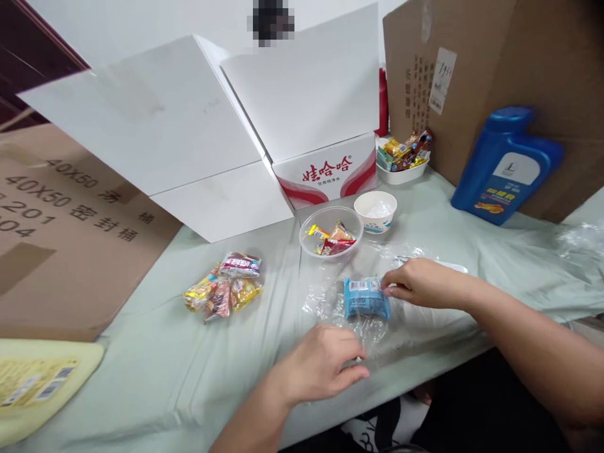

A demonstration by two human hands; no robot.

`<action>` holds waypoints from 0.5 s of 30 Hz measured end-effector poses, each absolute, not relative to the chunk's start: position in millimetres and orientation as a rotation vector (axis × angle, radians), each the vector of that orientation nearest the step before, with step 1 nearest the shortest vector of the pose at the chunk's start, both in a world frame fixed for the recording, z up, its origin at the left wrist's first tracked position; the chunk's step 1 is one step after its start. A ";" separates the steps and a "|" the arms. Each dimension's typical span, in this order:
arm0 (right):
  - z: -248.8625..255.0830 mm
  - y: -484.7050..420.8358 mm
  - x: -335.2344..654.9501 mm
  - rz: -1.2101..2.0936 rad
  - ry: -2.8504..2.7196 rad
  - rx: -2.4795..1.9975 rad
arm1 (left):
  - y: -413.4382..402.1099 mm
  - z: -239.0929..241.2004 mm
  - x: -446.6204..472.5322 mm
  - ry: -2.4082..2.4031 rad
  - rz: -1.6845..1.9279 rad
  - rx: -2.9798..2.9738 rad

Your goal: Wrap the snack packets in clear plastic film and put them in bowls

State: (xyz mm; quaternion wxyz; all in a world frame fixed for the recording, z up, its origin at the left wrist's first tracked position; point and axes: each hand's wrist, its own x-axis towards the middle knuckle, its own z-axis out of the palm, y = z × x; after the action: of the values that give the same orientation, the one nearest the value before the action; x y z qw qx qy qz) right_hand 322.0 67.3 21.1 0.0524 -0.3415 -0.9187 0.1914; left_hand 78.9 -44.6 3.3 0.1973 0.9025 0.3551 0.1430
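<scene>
A blue snack packet [367, 298] lies on a clear plastic bag [325, 299] spread over the table. My right hand [418, 283] reaches in from the right, thumb and fingertips closed at the packet's upper right corner. Nearer to me, my left hand [325, 362] hovers below the packet with nothing in it; its thumb is apart from loosely bent fingers. Beyond the packet stands a clear plastic bowl [309, 246] holding several wrapped snacks. A white paper bowl [376, 221] with clear plastic in it sits beside that. To the left rests a pile of wrapped snacks [226, 286].
White cartons [325, 94] stand at the back, with a person's head partly showing above them. A white dish [408, 173] of snacks and a blue bottle [509, 167] stand before a brown carton [472, 63]. At left are another brown carton [70, 251] and a pale yellow container [80, 362].
</scene>
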 end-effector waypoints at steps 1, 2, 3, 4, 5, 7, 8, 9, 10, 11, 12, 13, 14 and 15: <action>22.8 67.0 323.6 0.593 -2.810 -0.993 | -42.1 2.4 78.3 1.030 0.552 2.513; 23.8 66.2 324.5 0.586 -2.817 -0.930 | -38.3 0.6 77.4 1.095 0.724 2.508; 24.2 64.9 325.0 0.561 -2.818 -0.858 | -33.5 -2.4 76.2 1.177 0.884 2.510; 24.1 63.4 325.3 0.528 -2.826 -0.785 | -28.2 -6.3 74.7 1.256 1.001 2.521; 24.0 61.8 325.9 0.497 -2.845 -0.720 | -22.7 -11.1 73.0 1.317 1.057 2.545; 24.4 59.4 329.2 0.473 -2.906 -0.652 | -12.9 -21.5 69.5 1.384 1.016 2.595; 25.4 58.9 332.0 0.492 -2.943 -0.646 | -9.3 -26.4 67.9 1.411 0.958 2.608; 26.8 58.9 335.3 0.533 -2.976 -0.641 | -6.9 -30.4 66.5 1.443 0.899 2.611; 28.4 59.3 338.5 0.587 -2.994 -0.647 | -5.6 -33.3 65.6 1.482 0.852 2.609; 29.8 60.0 340.9 0.645 -2.990 -0.674 | -5.4 -34.9 65.1 1.530 0.819 2.601; 30.6 60.8 341.9 0.692 -2.963 -0.723 | -6.2 -35.2 64.9 1.579 0.795 2.588; 30.6 61.4 341.0 0.711 -2.910 -0.787 | -7.7 -34.1 65.1 1.627 0.784 2.570; 29.6 61.6 338.1 0.695 -2.835 -0.857 | -9.9 -31.8 65.6 1.665 0.774 2.543; 27.4 61.4 333.4 0.649 -2.755 -0.921 | -12.4 -28.8 66.3 1.672 0.749 2.521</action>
State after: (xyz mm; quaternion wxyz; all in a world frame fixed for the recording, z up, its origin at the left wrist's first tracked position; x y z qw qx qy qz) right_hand 333.4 61.4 27.4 0.0825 -0.3085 -0.9224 0.2172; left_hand 66.3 -12.4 -28.8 0.0127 0.8088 0.5366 0.2403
